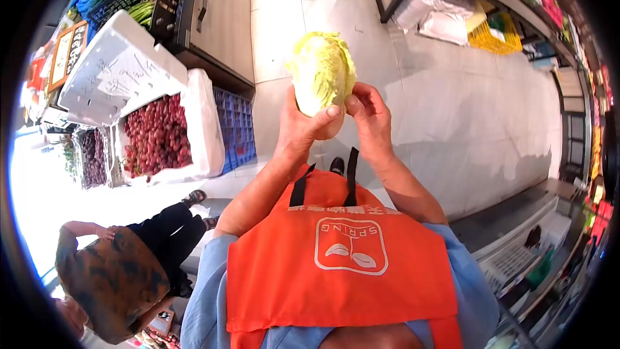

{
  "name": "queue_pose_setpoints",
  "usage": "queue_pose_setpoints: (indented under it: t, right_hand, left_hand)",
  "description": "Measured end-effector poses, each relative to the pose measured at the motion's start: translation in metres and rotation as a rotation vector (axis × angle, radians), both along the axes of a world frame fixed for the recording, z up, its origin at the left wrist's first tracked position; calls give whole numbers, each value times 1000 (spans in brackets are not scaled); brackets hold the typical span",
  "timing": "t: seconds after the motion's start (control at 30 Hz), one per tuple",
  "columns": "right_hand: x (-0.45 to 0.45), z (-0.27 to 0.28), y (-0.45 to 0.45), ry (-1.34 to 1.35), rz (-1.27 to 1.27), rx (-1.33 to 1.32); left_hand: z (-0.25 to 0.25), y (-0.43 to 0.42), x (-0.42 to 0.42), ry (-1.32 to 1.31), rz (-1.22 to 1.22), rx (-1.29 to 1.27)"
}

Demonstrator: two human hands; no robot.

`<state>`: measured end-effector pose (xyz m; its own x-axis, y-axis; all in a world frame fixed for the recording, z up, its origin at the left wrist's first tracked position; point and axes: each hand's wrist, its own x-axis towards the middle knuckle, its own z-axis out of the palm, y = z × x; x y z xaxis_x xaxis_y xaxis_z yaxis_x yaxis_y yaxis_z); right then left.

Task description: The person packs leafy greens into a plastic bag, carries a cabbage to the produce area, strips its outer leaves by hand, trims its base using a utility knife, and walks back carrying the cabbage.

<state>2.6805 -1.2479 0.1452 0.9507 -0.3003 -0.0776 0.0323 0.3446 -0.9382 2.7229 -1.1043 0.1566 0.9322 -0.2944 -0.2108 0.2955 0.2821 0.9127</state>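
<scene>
A napa cabbage, pale yellow-green with ruffled leaves at its top, is held up in front of my orange apron. My left hand grips its lower left side, the thumb lying across the front near the base. On the other side, my right hand has its thumb and fingers against the lower right of the cabbage. The fingers behind the cabbage are partly hidden.
Red grapes fill a white foam box at left, beside a blue crate. A person stands at lower left. Green vegetables lie in a black crate. A yellow basket sits under the right shelf.
</scene>
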Motion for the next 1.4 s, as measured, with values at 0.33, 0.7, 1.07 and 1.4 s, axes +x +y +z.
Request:
queue_pose_setpoints:
  t: [0.33, 0.7, 1.07, 1.4]
  right_hand:
    - [314, -6, -79, -20, -68, -255]
    - [641, -17, -177, 40, -325, -238]
    - [1051, 5, -200, -54, 88, -260]
    - [1369, 8, -292, -62, -264, -391]
  left_hand:
    - [-12, -81, 325, 55, -79, -134]
    - [-17, -188, 652, 141, -79, -201]
    - [3, -211, 1001, 71, 265, -221]
    - [15, -302, 1355, 51, 70, -149]
